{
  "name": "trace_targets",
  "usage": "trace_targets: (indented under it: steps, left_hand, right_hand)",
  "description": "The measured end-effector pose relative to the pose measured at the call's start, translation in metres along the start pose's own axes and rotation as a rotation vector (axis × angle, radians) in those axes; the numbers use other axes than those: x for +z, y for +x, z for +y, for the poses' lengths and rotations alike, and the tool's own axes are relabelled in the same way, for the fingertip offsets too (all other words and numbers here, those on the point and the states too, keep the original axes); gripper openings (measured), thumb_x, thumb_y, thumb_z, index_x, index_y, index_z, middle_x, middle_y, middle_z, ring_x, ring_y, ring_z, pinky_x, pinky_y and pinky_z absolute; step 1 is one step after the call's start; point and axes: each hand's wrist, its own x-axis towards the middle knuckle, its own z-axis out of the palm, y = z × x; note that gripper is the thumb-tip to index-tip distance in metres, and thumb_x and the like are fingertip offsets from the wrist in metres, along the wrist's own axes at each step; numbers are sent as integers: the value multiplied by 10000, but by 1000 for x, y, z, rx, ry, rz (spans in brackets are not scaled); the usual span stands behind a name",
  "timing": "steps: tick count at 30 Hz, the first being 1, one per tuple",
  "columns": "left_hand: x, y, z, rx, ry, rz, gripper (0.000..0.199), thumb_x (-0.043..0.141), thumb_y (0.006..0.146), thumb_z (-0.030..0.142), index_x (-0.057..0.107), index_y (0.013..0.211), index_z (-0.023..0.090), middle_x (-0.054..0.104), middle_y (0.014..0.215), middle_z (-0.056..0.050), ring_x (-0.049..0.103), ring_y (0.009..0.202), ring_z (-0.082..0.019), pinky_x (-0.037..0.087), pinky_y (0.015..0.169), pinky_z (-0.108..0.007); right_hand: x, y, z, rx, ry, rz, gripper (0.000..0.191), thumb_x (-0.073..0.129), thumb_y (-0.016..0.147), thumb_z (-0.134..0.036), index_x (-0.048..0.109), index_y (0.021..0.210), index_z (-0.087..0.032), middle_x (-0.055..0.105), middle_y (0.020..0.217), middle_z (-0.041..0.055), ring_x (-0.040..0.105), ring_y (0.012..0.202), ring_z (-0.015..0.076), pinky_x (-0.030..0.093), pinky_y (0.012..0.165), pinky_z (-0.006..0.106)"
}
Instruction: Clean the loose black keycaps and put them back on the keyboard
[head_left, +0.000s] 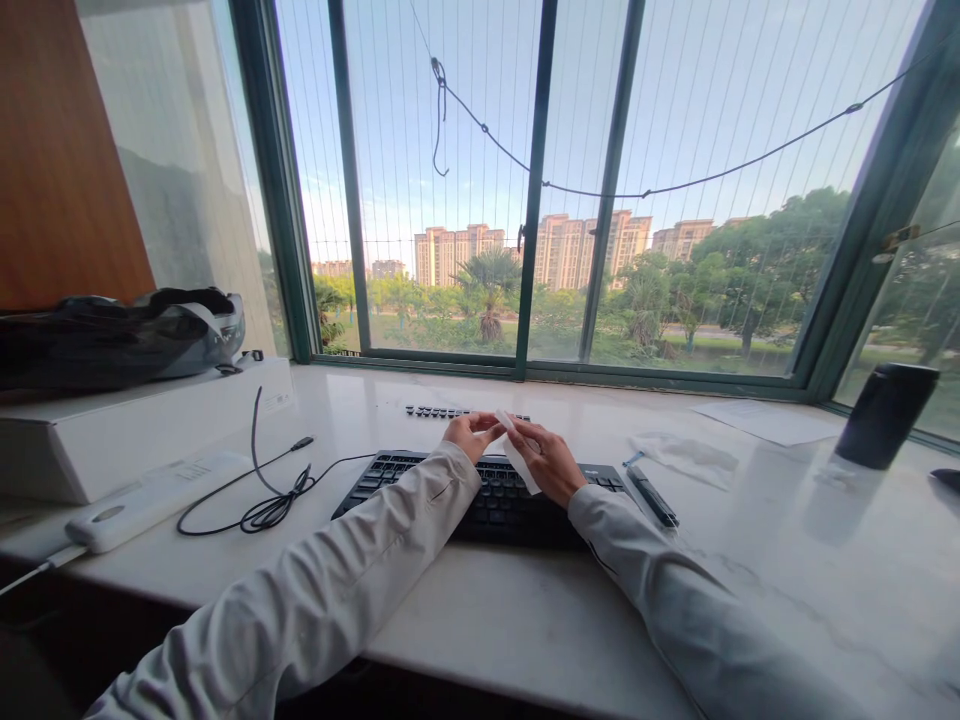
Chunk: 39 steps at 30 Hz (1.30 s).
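Note:
Above a black keyboard (517,512), both hands meet at a thin white tissue (523,466). My left hand (469,436) is closed, its fingertips pinching the upper end of the tissue. My right hand (553,466) has its fingers bent together against the tissue, which hangs down beside the palm. Part of the keyboard is hidden under my hands and sleeves. Behind it lies a row of loose black keycaps (435,411), partly covered by my hands. A dark, slim tool (651,496) rests just right of the keyboard; its kind is unclear.
A coiled black cable (276,508) lies to the left, near a white power strip (161,500) and a white box (150,425) bearing a black bag-like item (112,340). On the right are crumpled clear plastic (686,458), paper (769,421) and a black cylinder (887,416). Windows (450,200) rise behind.

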Motion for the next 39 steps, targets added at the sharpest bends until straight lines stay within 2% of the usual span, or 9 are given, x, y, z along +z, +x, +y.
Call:
trace_targets:
  steps: [5,9,13,17,24,30,33,36,39]
  left_hand:
    - [4,1,1,-67,-64,-18,346,799,563,350,709,789,104,712,771,-88,653,793,-217,501,817,-367]
    - [4,-1,4,-202,-112,-62,381,789,581,369,717,859,119,650,571,-17,582,536,-128,485,607,-275]
    - [4,-5,9,-387,-161,-103,492,700,704,393,644,1108,118,369,307,91,256,280,-41,225,350,-205]
    - [7,-8,10,-423,-180,-108,551,673,735,405,591,1181,91,286,270,111,173,264,-36,114,330,-207]
    - [8,-9,9,-313,-187,-70,482,771,602,425,702,964,114,643,555,-29,421,360,-57,367,419,-227]
    - [8,-8,12,-380,-207,-114,541,725,650,464,657,1067,126,523,410,51,227,259,-13,162,304,-198]
    - [8,-8,11,-378,-253,-96,533,739,642,440,660,1056,114,558,451,37,230,263,-3,152,301,-195]
    - [7,-6,8,-311,-289,-21,480,776,605,392,689,980,106,687,678,-54,359,320,-8,289,342,-190]
    - [3,-3,7,-185,-284,74,413,797,567,368,713,888,123,713,824,-96,600,572,-108,493,587,-243]
  right_hand:
    - [-3,-1,4,-68,-158,-9,399,458,890,-312,487,1286,-351,578,1252,-25,539,1142,188,423,985,372]
    - [-4,0,6,-103,-211,-26,405,486,879,-330,495,1283,-339,589,1241,-17,558,1108,190,439,951,354]
    - [-3,1,9,-101,-257,42,352,496,876,-348,548,1224,-361,625,1186,-29,573,1072,186,434,923,354]
    - [-4,-1,13,-93,-343,101,281,508,869,-387,618,1127,-378,679,1078,-26,607,963,188,425,858,355]
    - [-9,-5,10,-131,-426,126,239,487,880,-408,665,1040,-403,682,1067,-47,588,889,167,371,826,332]
    - [-13,-6,5,-159,-475,191,223,499,881,-396,666,1026,-423,677,1074,-72,569,854,160,341,809,346]
    - [-11,-6,4,-137,-456,208,232,502,879,-399,658,1050,-410,681,1069,-66,572,883,164,351,815,342]
    - [-6,-4,6,-115,-419,201,235,527,860,-415,661,1050,-391,677,1080,-54,579,927,177,376,829,348]
    - [0,-3,7,-110,-361,161,246,513,867,-398,658,1063,-362,650,1136,-41,579,1000,187,404,865,361]
